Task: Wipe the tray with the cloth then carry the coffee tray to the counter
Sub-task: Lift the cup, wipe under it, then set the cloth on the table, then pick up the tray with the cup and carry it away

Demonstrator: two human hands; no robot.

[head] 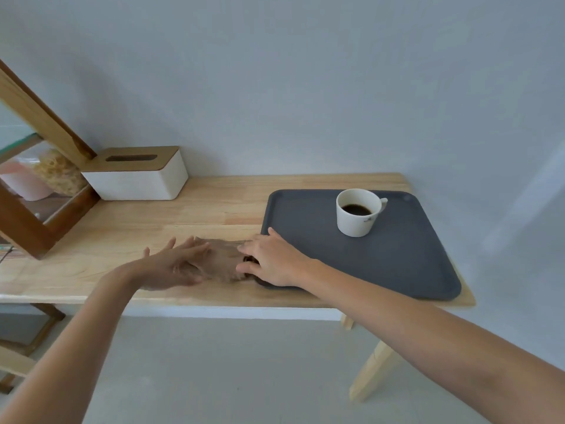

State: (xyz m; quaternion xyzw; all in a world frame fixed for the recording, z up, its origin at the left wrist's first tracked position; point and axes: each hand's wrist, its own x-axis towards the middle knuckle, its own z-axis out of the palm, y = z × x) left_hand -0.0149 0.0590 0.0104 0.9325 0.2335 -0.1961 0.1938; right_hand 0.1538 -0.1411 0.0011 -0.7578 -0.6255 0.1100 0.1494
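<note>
A dark grey tray [397, 258] lies on the right part of a light wooden table [183, 215]. A white cup [358, 212] with black coffee stands on the tray's far side. A brown cloth [221, 261] lies crumpled on the table, just left of the tray's near left corner. My right hand [270, 258] rests over that corner, its fingers touching the cloth's right side. My left hand [174, 264] hovers at the cloth's left side, blurred, with fingers spread and nothing in it.
A white tissue box [137, 175] with a wooden lid stands at the back left. A wooden-framed glass cabinet [33, 185] with jars inside is at the far left. The wall runs behind the table. Grey floor lies below the front edge.
</note>
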